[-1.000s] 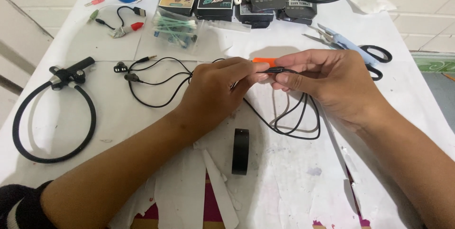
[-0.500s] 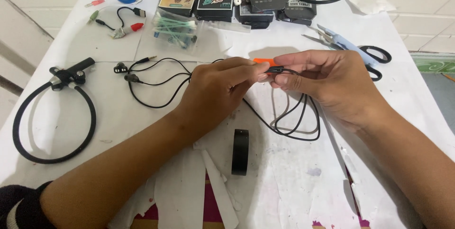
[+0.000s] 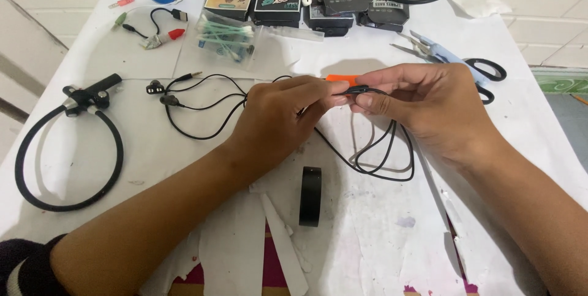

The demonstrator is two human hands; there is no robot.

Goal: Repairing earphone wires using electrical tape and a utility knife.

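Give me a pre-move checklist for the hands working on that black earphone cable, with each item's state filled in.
1. Both hands on the work: ok. The left hand and right hand pinch the small black inline piece between their fingertips.
2. Black earphone cable free of snags: ok, it hangs in a loose loop on the white table cover.
3. Earbuds and plug on the table: ok, lying left of the left hand.
4. Black tape roll in reach: ok, standing on edge just below the hands.
5. Scissors clear of the fingers: ok, beyond the right hand.
6. Orange tool: cannot tell, mostly hidden behind the fingers.
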